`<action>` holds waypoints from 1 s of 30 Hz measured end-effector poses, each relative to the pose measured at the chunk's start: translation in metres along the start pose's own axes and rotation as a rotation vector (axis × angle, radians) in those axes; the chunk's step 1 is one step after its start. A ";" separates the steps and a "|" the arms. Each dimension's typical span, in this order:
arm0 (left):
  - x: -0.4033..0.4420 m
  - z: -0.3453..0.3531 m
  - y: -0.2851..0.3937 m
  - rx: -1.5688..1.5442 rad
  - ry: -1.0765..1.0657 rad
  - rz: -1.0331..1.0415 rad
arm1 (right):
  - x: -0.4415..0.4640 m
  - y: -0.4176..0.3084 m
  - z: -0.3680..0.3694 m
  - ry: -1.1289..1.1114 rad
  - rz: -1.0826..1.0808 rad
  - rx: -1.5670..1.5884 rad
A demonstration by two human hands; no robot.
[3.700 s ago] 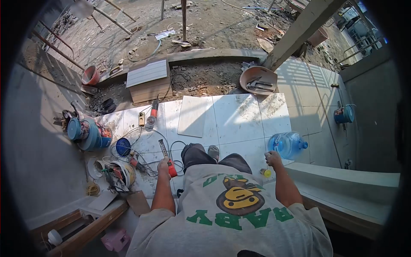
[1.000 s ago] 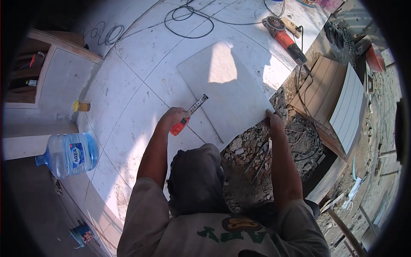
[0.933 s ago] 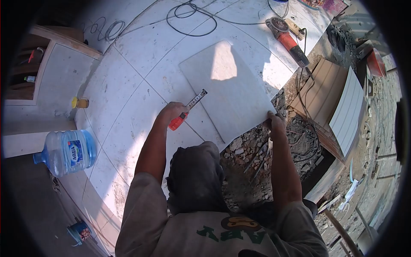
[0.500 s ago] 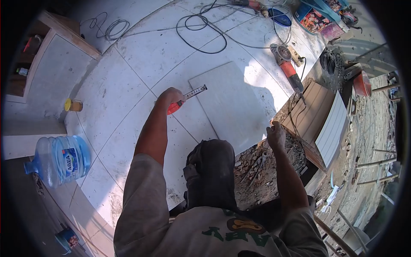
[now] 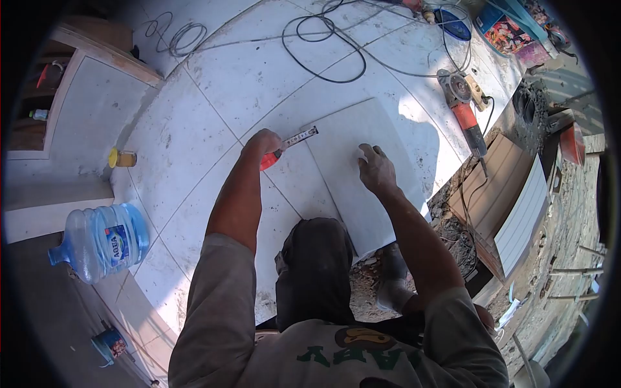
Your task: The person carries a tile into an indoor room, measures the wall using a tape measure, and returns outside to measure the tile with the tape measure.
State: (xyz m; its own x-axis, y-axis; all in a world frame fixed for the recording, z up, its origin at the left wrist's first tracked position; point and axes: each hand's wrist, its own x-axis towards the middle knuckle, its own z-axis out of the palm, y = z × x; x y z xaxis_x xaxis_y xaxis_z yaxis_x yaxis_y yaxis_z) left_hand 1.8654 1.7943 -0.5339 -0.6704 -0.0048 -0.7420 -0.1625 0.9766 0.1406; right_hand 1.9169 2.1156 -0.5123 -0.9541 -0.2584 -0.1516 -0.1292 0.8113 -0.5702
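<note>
My left hand (image 5: 264,141) is wrapped round a red tape measure (image 5: 269,160). A short length of its marked blade (image 5: 302,135) sticks out to the right, the end reaching over the near-left corner area of a loose pale tile (image 5: 339,174). This tile lies on the white tiled floor, slightly askew to the floor joints. Over the middle of the loose tile is my right hand (image 5: 377,169), its fingers bent and partly apart, with nothing visible in them. Whether it touches the tile I cannot tell.
An angle grinder (image 5: 462,110) lies to the right beside a power strip (image 5: 477,92). Looped cable (image 5: 323,35) crosses the floor ahead. Brown panels (image 5: 495,181) and rubble (image 5: 453,226) border the right edge. A water bottle (image 5: 103,239) and a yellow-lidded jar (image 5: 123,158) are left.
My right hand has moved left from the tile's right edge to over its middle. My left hand still grips the tape measure, its blade still out. The camera view has shifted slightly.
</note>
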 end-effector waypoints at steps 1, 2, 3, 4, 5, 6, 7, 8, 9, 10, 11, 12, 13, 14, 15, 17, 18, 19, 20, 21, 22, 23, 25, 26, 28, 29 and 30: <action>-0.004 0.001 -0.001 0.027 0.006 0.096 | 0.014 -0.013 0.005 0.000 -0.053 -0.001; -0.008 0.001 -0.004 -0.006 0.024 0.102 | 0.025 -0.025 0.011 0.002 -0.100 0.005; -0.017 -0.004 -0.002 -0.005 0.020 0.085 | 0.035 -0.036 0.016 -0.007 -0.107 0.017; -0.024 -0.008 0.002 -0.068 0.005 0.031 | 0.043 -0.046 0.020 -0.028 -0.158 0.022; -0.026 -0.011 0.005 -0.127 -0.010 -0.017 | 0.050 -0.053 0.025 -0.043 -0.205 0.027; -0.024 -0.012 0.004 -0.117 -0.014 -0.021 | 0.055 -0.056 0.032 -0.041 -0.200 0.038; -0.020 -0.013 0.004 -0.114 -0.047 -0.009 | 0.062 -0.058 0.040 -0.020 -0.243 0.051; -0.015 -0.014 0.003 -0.117 -0.079 0.005 | 0.069 -0.060 0.046 0.000 -0.289 0.061; -0.006 -0.013 -0.001 -0.118 -0.083 0.003 | 0.075 -0.059 0.052 -0.004 -0.287 0.062; 0.003 -0.010 -0.005 -0.083 -0.090 -0.026 | 0.080 -0.058 0.058 0.011 -0.300 0.037; 0.012 -0.007 -0.008 -0.048 -0.096 -0.053 | 0.086 -0.055 0.063 0.027 -0.312 0.010; 0.011 -0.009 -0.006 -0.054 -0.103 -0.053 | 0.091 -0.053 0.065 0.018 -0.310 0.008; 0.009 -0.011 -0.006 -0.078 -0.112 -0.066 | 0.094 -0.052 0.068 0.014 -0.344 -0.022; 0.006 -0.013 -0.005 -0.102 -0.120 -0.080 | 0.098 -0.051 0.071 0.010 -0.379 -0.051; 0.009 -0.012 -0.006 -0.109 -0.127 -0.083 | 0.101 -0.050 0.073 0.000 -0.379 -0.052; 0.014 -0.011 -0.009 -0.031 -0.072 -0.006 | 0.106 -0.048 0.076 0.028 -0.443 -0.061; 0.008 -0.014 -0.004 -0.036 -0.082 -0.009 | 0.106 -0.047 0.079 0.017 -0.441 -0.060; -0.004 -0.023 0.008 -0.040 -0.033 -0.089 | 0.106 -0.046 0.081 0.066 -0.480 -0.070; -0.011 -0.025 0.015 -0.046 0.018 -0.168 | 0.107 -0.044 0.082 0.115 -0.522 -0.084; -0.012 -0.021 0.015 -0.052 0.011 -0.166 | 0.107 -0.043 0.084 0.106 -0.519 -0.087; -0.013 -0.018 0.015 -0.091 0.157 -0.143 | 0.108 -0.043 0.085 0.122 -0.536 -0.090; -0.012 -0.016 0.014 -0.133 0.304 -0.120 | 0.108 -0.043 0.085 0.137 -0.555 -0.094; -0.002 -0.003 0.005 -0.289 0.375 -0.009 | 0.110 -0.043 0.086 0.145 -0.570 -0.115; 0.003 0.004 0.001 -0.438 0.443 0.102 | 0.109 -0.043 0.086 0.155 -0.581 -0.130; 0.001 0.006 0.009 -0.458 0.446 0.149 | 0.108 -0.043 0.086 0.141 -0.580 -0.129; 0.000 0.006 0.014 -0.470 0.452 0.200 | 0.108 -0.043 0.085 0.135 -0.577 -0.125; 0.003 0.011 0.015 -0.477 0.451 0.201 | 0.107 -0.043 0.086 0.131 -0.577 -0.130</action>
State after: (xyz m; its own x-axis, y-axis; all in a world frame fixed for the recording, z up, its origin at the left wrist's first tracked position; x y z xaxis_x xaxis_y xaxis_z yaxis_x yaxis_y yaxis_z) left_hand 1.8690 1.8114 -0.5407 -0.9401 -0.0234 -0.3402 -0.2350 0.7673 0.5966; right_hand 1.8432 2.0081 -0.5731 -0.7445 -0.6156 0.2584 -0.6597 0.6189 -0.4262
